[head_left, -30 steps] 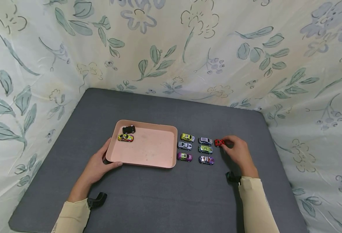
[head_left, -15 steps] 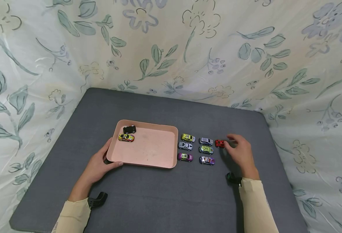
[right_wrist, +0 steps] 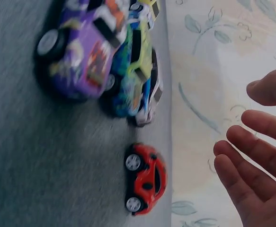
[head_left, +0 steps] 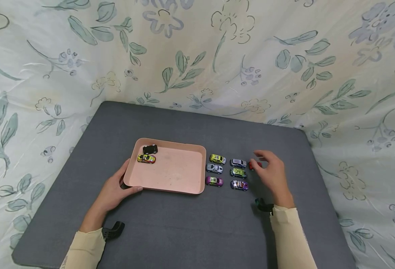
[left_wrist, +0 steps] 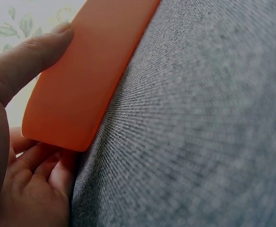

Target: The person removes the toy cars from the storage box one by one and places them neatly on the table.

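My left hand (head_left: 114, 192) grips the near left corner of a pink tray (head_left: 173, 175), thumb on the rim (left_wrist: 48, 45) and fingers under it. A black toy car (head_left: 150, 149) and a yellow one (head_left: 146, 158) lie in the tray's far left corner. My right hand (head_left: 268, 170) hovers with relaxed fingers (right_wrist: 251, 156) just above and in front of a red toy car (head_left: 252, 165), holding nothing. In the right wrist view the red car (right_wrist: 146, 178) stands on the mat apart from my fingers.
Right of the tray stand two rows of toy cars on the grey mat (head_left: 184, 220): yellow-green (head_left: 216, 158), silver (head_left: 214, 168), purple (head_left: 213, 181), grey (head_left: 238, 163), green (head_left: 238, 172), violet (head_left: 239, 185). Floral cloth (head_left: 197, 56) walls the mat on three sides.
My right hand let go of the red car and lifted, drifting slightly left over it. The left hand and tray stayed put.
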